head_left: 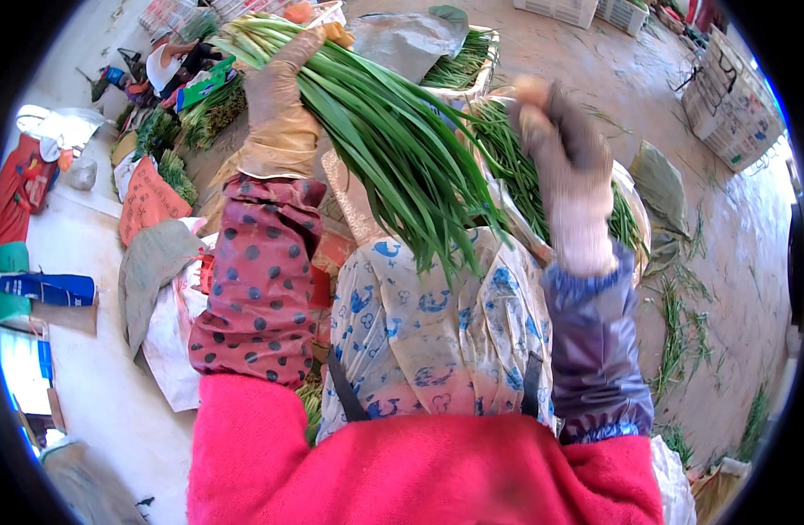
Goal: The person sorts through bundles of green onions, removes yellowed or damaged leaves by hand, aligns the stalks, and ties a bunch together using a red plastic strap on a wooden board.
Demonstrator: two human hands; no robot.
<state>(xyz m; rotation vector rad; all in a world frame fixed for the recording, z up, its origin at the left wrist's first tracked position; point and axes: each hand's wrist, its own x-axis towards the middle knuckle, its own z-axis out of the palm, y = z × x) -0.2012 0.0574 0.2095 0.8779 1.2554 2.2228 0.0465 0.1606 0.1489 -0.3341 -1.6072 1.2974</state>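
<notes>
My left hand, in a soiled yellowish glove, is closed around the pale stem end of a big bunch of garlic chives. The green leaves hang down to the right, their tips over my apron. My right hand, in a light glove with dark fingers, is raised to the right of the leaves and apart from them. Motion smears its fingers, so their pose is unclear. Below it, more chives lie in a long container.
A crate of greens, partly covered by a grey sheet, stands ahead. Further right is a white plastic crate. Loose leaves litter the floor. At the far left a person sits near heaped bundles.
</notes>
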